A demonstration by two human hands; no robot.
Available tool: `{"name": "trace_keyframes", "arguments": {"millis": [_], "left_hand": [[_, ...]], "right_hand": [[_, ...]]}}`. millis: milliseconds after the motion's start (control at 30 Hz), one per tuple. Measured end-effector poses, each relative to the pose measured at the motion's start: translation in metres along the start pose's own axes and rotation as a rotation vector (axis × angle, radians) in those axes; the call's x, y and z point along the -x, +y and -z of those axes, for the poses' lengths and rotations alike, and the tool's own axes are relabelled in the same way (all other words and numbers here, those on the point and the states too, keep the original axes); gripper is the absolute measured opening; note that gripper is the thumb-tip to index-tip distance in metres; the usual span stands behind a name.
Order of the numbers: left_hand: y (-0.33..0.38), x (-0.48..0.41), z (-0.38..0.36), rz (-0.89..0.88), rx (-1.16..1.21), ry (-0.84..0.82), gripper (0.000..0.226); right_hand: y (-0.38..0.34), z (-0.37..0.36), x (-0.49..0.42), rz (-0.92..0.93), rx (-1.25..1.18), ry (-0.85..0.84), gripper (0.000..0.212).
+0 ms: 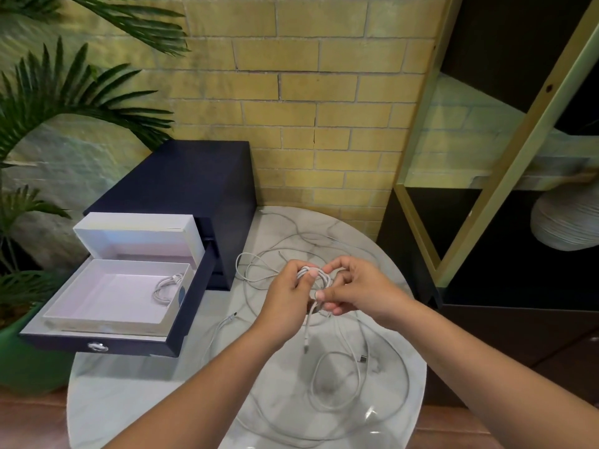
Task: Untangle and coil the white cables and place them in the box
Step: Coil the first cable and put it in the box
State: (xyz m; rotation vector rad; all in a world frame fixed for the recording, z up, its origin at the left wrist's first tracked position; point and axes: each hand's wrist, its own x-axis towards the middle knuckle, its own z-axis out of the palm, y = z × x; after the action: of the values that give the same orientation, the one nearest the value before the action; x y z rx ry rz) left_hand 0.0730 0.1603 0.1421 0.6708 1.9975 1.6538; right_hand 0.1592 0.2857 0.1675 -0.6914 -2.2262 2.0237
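Note:
My left hand (288, 286) grips a small coil of white cable (319, 276) above the round marble table (129, 393), thumb pressed on its top. My right hand (353, 286) pinches the same cable at the coil's lower right side. The cable's loose end with a plug (306, 346) hangs below the hands. Several more white cables (334, 374) lie tangled on the tabletop under and behind the hands. To the left, an open white box (97, 306) sits in a pulled-out drawer, lid raised, with one coiled white cable (167, 286) in its right corner.
A dark blue drawer chest (181, 186) stands at the table's back left, its bottom drawer (97, 345) open toward me. A palm plant in a green pot (29, 354) is at the left. Dark shelving with a ribbed white vase (564, 222) stands at the right.

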Motion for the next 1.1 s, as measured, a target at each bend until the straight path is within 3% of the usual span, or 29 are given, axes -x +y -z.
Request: {"name": "trace_keyframes", "arguments": {"millis": [100, 233, 467, 633, 833, 967, 1100], "left_hand": [[0.004, 0.004, -0.004, 0.065, 0.105, -0.032, 0.015], [0.003, 0.005, -0.009, 0.135, 0.185, -0.029, 0.017], [0.006, 0.005, -0.007, 0.072, 0.045, -0.104, 0.011], [0.003, -0.001, -0.006, 0.135, -0.139, -0.188, 0.018], [0.009, -0.006, 0.003, 0.088, -0.396, -0.228, 0.034], [0.01, -0.008, 0.01, 0.048, -0.412, -0.256, 0.026], [0.001, -0.01, 0.016, 0.091, -0.325, -0.302, 0.023]], "right_hand": [[0.006, 0.0, -0.007, 0.147, 0.379, 0.15, 0.038], [0.008, -0.001, -0.008, 0.239, 0.516, 0.111, 0.031], [0.014, 0.002, -0.016, 0.402, 0.801, 0.223, 0.027], [0.019, 0.002, -0.022, 0.458, 1.006, 0.137, 0.024], [0.02, -0.002, -0.021, 0.473, 0.906, 0.15, 0.023], [0.021, -0.001, -0.018, 0.435, 0.782, 0.138, 0.029], [0.016, 0.009, -0.011, 0.275, 0.457, 0.014, 0.037]]}}
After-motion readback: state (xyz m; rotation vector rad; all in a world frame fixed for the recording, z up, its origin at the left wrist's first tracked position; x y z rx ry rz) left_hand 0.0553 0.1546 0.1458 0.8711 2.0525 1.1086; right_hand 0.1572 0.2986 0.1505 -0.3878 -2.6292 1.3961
